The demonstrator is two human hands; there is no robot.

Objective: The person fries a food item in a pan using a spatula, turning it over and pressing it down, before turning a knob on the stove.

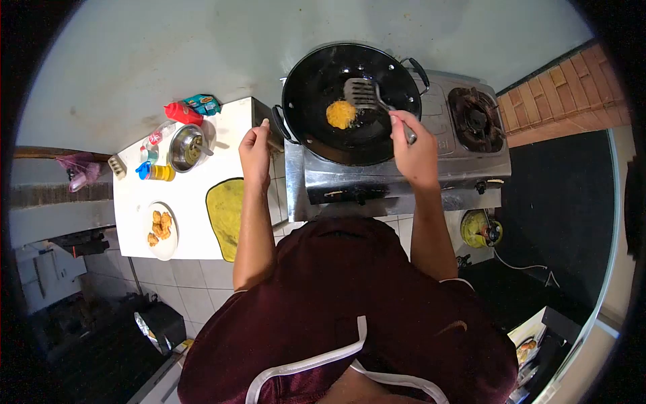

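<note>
My right hand (pixel 412 149) is closed around the handle of a slotted metal spatula (pixel 361 93), whose blade is over the inside of a large black wok (pixel 323 138). A golden-brown piece of food (pixel 341 114) lies in the wok, just to the left of and below the blade. The wok rests on the left side of a steel gas stove (pixel 431 168). Beside the wok's left handle is my left hand (pixel 256 153), with its fingers curled and thumb up; whether they hold anything is hidden.
Left of the stove, a white table (pixel 192 236) bears a plate (pixel 163 250) of fried pieces, a metal bowl (pixel 180 156), a yellow bottle (pixel 161 173), a red container (pixel 183 113) and a green mat (pixel 225 212). A bare burner (pixel 476 120) is at the stove's right.
</note>
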